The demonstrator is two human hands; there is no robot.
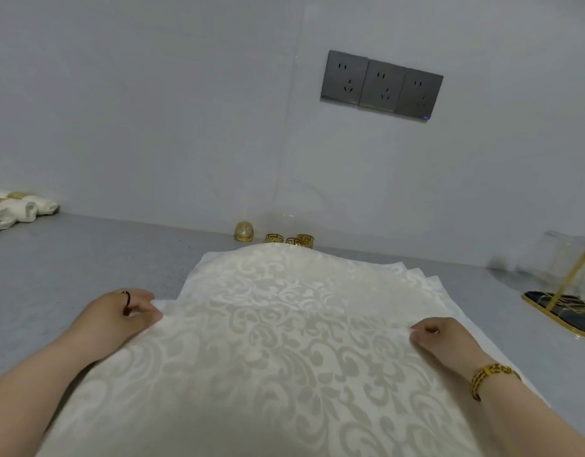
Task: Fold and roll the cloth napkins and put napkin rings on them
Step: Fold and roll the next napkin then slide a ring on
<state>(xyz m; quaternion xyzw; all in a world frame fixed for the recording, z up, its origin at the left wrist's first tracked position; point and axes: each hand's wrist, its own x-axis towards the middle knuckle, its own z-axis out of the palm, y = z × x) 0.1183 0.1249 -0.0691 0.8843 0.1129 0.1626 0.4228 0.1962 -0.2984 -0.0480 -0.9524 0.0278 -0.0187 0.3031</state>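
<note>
A cream damask napkin lies spread on top of a stack of napkins in front of me, its far edge bulging upward. My left hand pinches the napkin's left edge. On the opposite side, my right hand pinches the right edge with curled fingers. Several gold napkin rings stand by the wall just beyond the cloth, partly hidden by its raised edge. Rolled napkins with gold rings lie at the far left.
The grey counter ends at a white wall with three dark power sockets. A clear stand on a dark, gold-rimmed base sits at the right. Edges of lower napkins stick out at the right of the stack.
</note>
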